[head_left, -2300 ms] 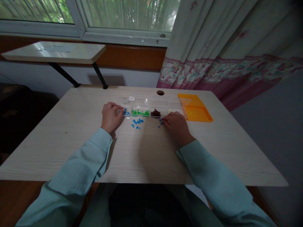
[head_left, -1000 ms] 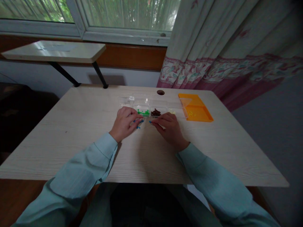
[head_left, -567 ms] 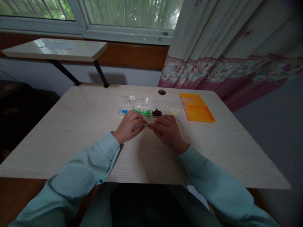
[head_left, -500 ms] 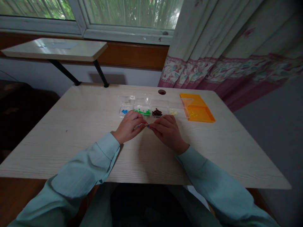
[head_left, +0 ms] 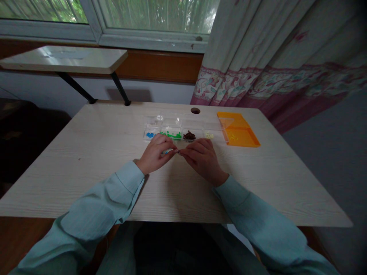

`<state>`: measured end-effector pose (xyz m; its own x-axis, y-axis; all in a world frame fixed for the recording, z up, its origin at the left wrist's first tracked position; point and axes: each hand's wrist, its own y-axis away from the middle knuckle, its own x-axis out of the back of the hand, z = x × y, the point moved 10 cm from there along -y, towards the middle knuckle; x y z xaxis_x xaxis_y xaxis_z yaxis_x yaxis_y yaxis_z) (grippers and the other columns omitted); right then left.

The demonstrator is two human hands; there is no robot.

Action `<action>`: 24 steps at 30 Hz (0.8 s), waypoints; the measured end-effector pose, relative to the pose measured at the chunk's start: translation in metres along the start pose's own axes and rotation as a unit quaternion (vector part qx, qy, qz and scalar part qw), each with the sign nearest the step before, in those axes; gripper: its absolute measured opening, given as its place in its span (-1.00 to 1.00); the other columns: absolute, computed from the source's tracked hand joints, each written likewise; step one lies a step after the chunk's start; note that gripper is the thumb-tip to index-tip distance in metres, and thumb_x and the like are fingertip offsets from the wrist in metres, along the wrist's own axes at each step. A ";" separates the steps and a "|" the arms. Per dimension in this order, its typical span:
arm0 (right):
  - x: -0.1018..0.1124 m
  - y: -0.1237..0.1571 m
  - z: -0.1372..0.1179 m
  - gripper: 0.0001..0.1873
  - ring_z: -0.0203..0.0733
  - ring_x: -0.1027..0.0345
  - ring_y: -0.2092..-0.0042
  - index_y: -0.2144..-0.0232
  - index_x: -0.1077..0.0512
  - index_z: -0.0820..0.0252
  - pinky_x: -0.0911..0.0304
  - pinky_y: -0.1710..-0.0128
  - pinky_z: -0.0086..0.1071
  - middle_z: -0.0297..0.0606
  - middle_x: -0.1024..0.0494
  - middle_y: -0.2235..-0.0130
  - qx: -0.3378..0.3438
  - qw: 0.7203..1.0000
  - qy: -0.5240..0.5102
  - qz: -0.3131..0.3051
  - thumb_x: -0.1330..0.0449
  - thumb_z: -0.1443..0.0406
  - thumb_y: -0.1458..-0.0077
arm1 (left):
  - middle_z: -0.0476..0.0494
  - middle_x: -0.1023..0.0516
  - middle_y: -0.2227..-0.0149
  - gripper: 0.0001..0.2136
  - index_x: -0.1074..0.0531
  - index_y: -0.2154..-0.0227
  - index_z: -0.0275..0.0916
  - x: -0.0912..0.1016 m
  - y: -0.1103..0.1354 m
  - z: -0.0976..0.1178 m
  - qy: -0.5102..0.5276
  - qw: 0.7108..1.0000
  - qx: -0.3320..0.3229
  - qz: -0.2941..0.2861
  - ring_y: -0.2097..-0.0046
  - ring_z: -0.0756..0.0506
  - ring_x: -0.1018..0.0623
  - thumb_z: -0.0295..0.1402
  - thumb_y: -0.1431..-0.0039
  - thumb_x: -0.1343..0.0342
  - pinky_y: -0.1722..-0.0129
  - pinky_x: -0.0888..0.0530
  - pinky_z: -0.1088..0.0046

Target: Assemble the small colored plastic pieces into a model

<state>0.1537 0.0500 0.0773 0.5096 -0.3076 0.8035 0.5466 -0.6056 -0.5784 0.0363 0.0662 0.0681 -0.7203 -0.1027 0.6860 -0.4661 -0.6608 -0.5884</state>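
- Taking the meeting fingertips as the clock's centre and twelve as away from the person, the left hand (head_left: pixel 157 152) comes in from nine o'clock, its thumb and forefinger drawn to a narrow pinch.
- The right hand (head_left: pixel 202 157) comes in from three o'clock, pinched just as narrowly — the tips of both hands meet on a tiny piece (head_left: pixel 178 152), its colour and shape too small to tell.
- A bit of light blue shows under the left fingers; whether held or lying on the table (head_left: pixel 114 133), one cannot tell.
- Just beyond the hands stands a see-through box (head_left: pixel 193 124) with compartments: blue pieces (head_left: pixel 150 135) at ten o'clock, green pieces (head_left: pixel 174 135) just before twelve, dark brown pieces (head_left: pixel 189 135) at one, pale yellow pieces (head_left: pixel 209 135) at two.
- An orange tray (head_left: pixel 240 123) lies between two and three o'clock, holding yellow pieces (head_left: pixel 233 137) — the box's three-o'clock end overlaps its edge in view.
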 end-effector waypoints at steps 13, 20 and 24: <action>-0.001 0.001 0.027 -0.73 -0.12 -0.28 0.11 0.15 -0.54 0.09 -0.09 0.09 -0.23 -0.21 -0.55 0.19 -0.079 0.996 0.039 -0.023 -0.05 0.25 -0.27 | -0.12 -0.48 0.24 -0.79 -0.48 0.26 -0.15 0.029 0.001 -0.032 -0.047 0.993 0.085 0.074 0.12 -0.12 -0.42 -0.19 -0.29 0.00 0.04 -0.35 0.22; -0.004 0.009 0.066 -0.78 -0.07 -0.26 0.13 0.25 -0.57 0.15 -0.06 0.16 -0.20 -0.18 -0.55 0.22 -0.160 0.979 0.093 -0.081 -0.11 0.31 -0.21 | -0.12 -0.44 0.24 -0.75 -0.47 0.28 -0.15 0.051 0.008 -0.061 -0.118 0.975 0.136 0.134 0.10 -0.14 -0.39 -0.15 -0.31 0.04 0.03 -0.33 0.21; -0.013 0.015 0.077 -0.80 -0.08 -0.27 0.15 0.28 -0.58 0.16 -0.06 0.21 -0.23 -0.16 -0.54 0.24 -0.174 0.972 0.085 -0.134 -0.13 0.31 -0.18 | -0.12 -0.44 0.23 -0.74 -0.47 0.26 -0.15 0.060 0.011 -0.071 -0.149 0.967 0.141 0.153 0.10 -0.14 -0.39 -0.14 -0.31 0.05 0.03 -0.30 0.21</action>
<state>0.2065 0.1015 0.0478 0.2462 -0.2040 0.9475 0.3711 -0.8832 -0.2866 -0.0486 0.1054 0.0720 -0.6026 -0.5080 0.6155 -0.0648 -0.7376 -0.6722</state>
